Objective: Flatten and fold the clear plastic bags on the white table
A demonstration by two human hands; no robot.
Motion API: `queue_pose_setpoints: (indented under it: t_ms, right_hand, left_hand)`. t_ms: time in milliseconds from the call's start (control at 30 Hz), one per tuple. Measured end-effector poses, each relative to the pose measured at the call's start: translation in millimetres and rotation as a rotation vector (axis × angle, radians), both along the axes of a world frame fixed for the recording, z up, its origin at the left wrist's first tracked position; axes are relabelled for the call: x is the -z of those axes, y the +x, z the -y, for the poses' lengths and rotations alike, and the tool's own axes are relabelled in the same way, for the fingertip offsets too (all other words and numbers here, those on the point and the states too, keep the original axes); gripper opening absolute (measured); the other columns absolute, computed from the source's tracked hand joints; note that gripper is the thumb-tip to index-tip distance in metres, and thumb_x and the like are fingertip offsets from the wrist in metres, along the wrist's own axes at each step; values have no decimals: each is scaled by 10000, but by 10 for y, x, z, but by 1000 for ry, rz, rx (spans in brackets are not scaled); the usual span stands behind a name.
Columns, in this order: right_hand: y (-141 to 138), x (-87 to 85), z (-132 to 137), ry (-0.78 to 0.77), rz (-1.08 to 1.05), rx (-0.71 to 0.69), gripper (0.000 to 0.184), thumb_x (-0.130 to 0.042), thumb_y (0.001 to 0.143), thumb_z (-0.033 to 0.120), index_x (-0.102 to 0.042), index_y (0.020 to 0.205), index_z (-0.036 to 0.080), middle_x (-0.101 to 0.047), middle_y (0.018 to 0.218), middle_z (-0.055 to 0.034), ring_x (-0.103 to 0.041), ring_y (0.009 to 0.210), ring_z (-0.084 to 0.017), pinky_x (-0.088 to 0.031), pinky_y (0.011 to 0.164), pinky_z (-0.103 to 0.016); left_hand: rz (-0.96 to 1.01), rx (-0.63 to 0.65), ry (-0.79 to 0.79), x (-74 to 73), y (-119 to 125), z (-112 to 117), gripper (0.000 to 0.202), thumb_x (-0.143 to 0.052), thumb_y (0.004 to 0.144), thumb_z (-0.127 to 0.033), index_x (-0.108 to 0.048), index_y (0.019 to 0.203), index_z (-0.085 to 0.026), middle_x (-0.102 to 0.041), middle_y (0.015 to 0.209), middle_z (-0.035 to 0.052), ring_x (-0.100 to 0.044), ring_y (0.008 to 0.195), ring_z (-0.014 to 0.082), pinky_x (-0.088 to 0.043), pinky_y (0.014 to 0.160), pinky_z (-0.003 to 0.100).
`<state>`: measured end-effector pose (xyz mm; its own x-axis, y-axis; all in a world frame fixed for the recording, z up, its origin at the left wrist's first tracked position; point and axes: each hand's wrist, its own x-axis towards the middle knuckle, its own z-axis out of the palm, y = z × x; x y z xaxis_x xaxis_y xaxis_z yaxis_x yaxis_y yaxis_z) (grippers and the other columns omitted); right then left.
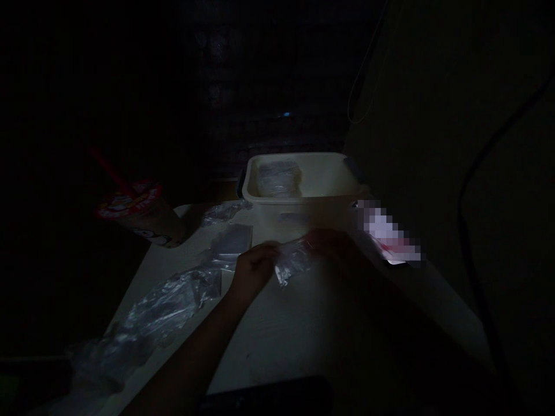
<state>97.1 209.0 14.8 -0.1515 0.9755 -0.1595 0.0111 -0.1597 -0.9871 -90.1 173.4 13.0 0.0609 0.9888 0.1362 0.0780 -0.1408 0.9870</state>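
In dim light, a small clear plastic bag [293, 260] hangs between my two hands above the table. My left hand [255, 266] grips its left side with the fingers closed. At the bag's upper right is my right hand [327, 241], dark and in shadow, its fingers apparently closed on that edge. What the bag contains, if anything, I cannot make out. Just beyond my hands stands a white plastic bin [299, 201] with dark side handles. Inside, at its left, lies a stack of clear packets [277, 178].
Clear plastic bags [167, 303] trail along the table's [264, 341] left side, near a flat packet [234, 245]. A lidded drink cup [150, 216] with a red straw stands back left. A lit phone [388, 237] lies right of the bin. A dark cable [466, 231] hangs far right.
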Motion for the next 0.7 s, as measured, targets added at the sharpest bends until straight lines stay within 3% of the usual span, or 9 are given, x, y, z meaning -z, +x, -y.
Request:
queue_pose_setpoints:
  t_ms: [100, 200, 367, 500, 700]
  right_hand:
    - [69, 22, 9, 161, 135, 107, 168, -472, 645, 286, -601, 665, 180, -645, 766, -46, -586, 754, -177, -447, 711, -337]
    - [35, 6, 123, 477, 434, 143, 227, -411, 699, 250, -604, 783, 165, -634, 860, -63, -564, 844, -182, -424, 785, -351]
    - [-198, -38, 331, 890, 793, -82, 358, -310, 779, 193, -479, 1085, 113, -498, 1148, -98, -404, 1091, -160, -307, 936, -339]
    - [-301, -60, 373, 943, 1024, -271, 414, -280, 816, 269, -395, 1171, 89, -382, 1257, -104, -279, 1178, -190, -169, 987, -413]
    - [-284, -31, 378, 884, 1180, -360, 462, -240, 830, 349, -355, 1206, 107, -315, 1298, -106, -237, 1198, -213, -138, 967, -455]
  left_hand:
    - [-360, -12, 253, 6, 9, 16, 155, -464, 690, -201, -613, 691, -157, -580, 979, 84, -533, 895, 175, -404, 802, 299]
    - [-686, -1, 405, 16, 37, 49, 230, -383, 764, -208, -573, 869, -132, -540, 1052, 106, -483, 981, 171, -383, 848, 308]
    - [-1073, 66, 410, 22, 131, 139, 418, -311, 799, -220, -353, 1175, -41, -391, 1235, 168, -317, 1157, 217, -273, 944, 396]
    - [-1269, 102, 372, 18, 184, 187, 463, -259, 814, -235, -284, 1214, -4, -313, 1283, 194, -229, 1202, 249, -191, 963, 460]
    - [-1404, 141, 369, 5, 187, 201, 467, -241, 815, -234, -273, 1222, -8, -288, 1297, 188, -220, 1207, 243, -170, 964, 471]
